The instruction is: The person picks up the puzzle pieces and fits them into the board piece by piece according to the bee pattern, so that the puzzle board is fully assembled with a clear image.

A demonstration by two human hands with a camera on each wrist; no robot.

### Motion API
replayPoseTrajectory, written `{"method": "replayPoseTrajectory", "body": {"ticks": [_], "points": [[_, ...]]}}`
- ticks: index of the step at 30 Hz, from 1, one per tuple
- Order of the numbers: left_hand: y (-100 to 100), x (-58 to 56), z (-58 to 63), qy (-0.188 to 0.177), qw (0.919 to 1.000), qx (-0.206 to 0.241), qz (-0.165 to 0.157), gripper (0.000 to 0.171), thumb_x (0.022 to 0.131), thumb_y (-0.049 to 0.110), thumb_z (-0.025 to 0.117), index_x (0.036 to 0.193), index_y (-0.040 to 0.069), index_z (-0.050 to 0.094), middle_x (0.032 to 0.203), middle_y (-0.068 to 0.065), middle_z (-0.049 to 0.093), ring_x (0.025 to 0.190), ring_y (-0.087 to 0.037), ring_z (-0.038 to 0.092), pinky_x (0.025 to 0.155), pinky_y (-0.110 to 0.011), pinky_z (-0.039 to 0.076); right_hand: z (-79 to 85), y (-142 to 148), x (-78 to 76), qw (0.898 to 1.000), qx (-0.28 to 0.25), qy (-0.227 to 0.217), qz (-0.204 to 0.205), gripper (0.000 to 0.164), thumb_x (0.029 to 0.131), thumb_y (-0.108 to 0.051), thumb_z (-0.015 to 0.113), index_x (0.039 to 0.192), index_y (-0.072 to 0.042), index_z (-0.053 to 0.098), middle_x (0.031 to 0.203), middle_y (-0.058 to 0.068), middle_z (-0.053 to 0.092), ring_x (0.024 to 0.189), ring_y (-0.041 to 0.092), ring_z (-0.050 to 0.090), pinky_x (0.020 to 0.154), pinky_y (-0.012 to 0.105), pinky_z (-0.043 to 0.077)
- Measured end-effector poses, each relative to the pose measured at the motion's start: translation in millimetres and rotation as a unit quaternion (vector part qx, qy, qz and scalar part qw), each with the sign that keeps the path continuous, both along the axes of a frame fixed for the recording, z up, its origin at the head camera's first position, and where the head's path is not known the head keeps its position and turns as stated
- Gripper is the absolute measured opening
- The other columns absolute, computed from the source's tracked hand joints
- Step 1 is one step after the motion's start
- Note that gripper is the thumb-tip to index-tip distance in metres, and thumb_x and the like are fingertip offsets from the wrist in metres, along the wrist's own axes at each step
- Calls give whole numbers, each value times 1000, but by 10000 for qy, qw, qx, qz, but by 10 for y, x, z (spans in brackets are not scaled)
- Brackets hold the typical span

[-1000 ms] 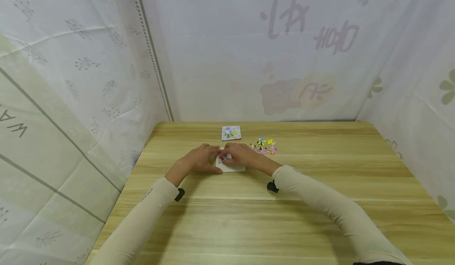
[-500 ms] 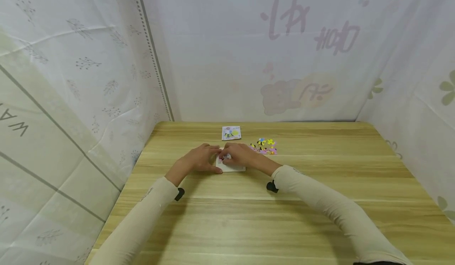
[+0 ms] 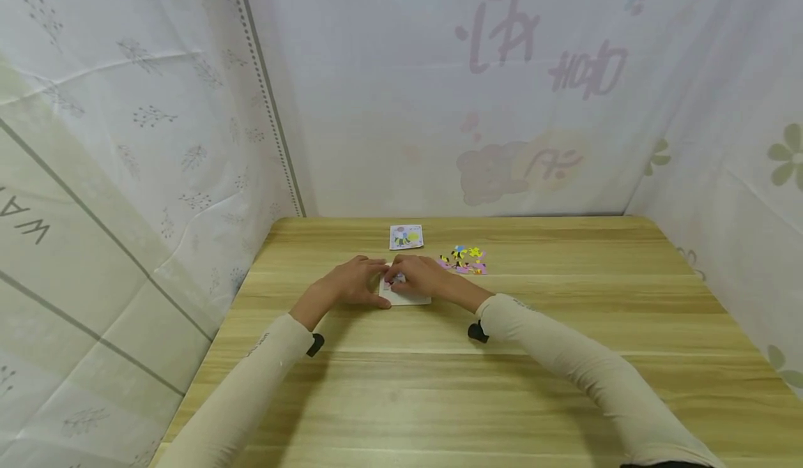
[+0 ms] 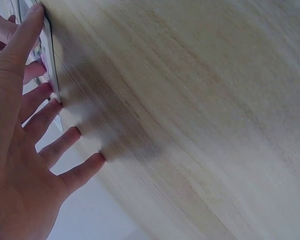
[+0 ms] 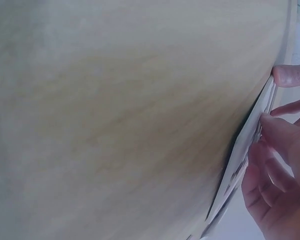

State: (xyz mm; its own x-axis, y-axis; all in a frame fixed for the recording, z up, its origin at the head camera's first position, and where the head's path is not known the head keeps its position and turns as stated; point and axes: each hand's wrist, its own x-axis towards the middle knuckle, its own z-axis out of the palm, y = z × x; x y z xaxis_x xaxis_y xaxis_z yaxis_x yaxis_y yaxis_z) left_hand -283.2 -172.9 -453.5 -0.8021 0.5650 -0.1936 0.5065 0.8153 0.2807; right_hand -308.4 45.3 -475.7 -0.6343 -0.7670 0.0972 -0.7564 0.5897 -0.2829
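Observation:
A small white puzzle board (image 3: 414, 299) lies flat on the table, with a few pink pieces (image 3: 387, 286) on its left part. My left hand (image 3: 356, 281) rests at the board's left side. Its fingers (image 4: 60, 146) are spread and fairly straight, and the thumb touches the near edge. Over the middle of the board is my right hand (image 3: 420, 274), its fingers curled down and its fingertips pinching a puzzle piece against the surface. That piece is mostly hidden beneath the fingers. Only the board's thin side shows in the right wrist view, under the thumb (image 5: 275, 130).
Several loose yellow, black and pink puzzle pieces (image 3: 463, 261) lie right of the board. A square picture card (image 3: 406, 236) with a bee sits behind it. The wooden table (image 3: 376, 384) ends at a printed cloth curtain (image 3: 401, 91) at the back; more cloth hangs along both sides.
The head view has shifted very slightly. Both hands keep nearly the same place on the board, and the loose pieces and the card have not moved.

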Motion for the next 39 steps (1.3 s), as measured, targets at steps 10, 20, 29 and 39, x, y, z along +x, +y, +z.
{"method": "replayPoseTrajectory", "body": {"ticks": [10, 20, 29, 39], "points": [[9, 15, -16, 65, 10000, 39, -58, 90, 86, 62, 77, 155, 12, 49, 163, -7, 42, 149, -37, 37, 114, -59, 40, -16, 8, 29, 9999, -54, 30, -81, 20, 98, -24, 75, 117, -18, 80, 117, 2, 70, 95, 14, 67, 76, 32, 57], [1, 29, -3, 69, 9999, 91, -75, 89, 87, 61, 78, 155, 11, 50, 163, -8, 42, 148, -37, 38, 112, -60, 42, -23, 23, 39, 9999, -19, 168, -5, 20, 99, -22, 73, 117, -19, 80, 117, 1, 71, 97, 16, 69, 76, 33, 58], [-40, 5, 9, 25, 9999, 81, -65, 89, 87, 61, 77, 157, 14, 48, 163, -6, 42, 149, -36, 36, 111, -63, 42, -14, 34, 34, 9998, -61, 170, -8, 20, 100, -24, 72, 119, -21, 79, 119, 1, 71, 97, 15, 69, 75, 32, 58], [-69, 7, -43, 117, 9995, 220, -199, 85, 89, 61, 74, 156, 16, 49, 167, -3, 36, 152, -35, 34, 113, -62, 40, -45, 52, 0, 9997, -24, 195, -124, 19, 101, -27, 71, 118, -24, 79, 119, -3, 71, 97, 11, 68, 73, 29, 56]]}}
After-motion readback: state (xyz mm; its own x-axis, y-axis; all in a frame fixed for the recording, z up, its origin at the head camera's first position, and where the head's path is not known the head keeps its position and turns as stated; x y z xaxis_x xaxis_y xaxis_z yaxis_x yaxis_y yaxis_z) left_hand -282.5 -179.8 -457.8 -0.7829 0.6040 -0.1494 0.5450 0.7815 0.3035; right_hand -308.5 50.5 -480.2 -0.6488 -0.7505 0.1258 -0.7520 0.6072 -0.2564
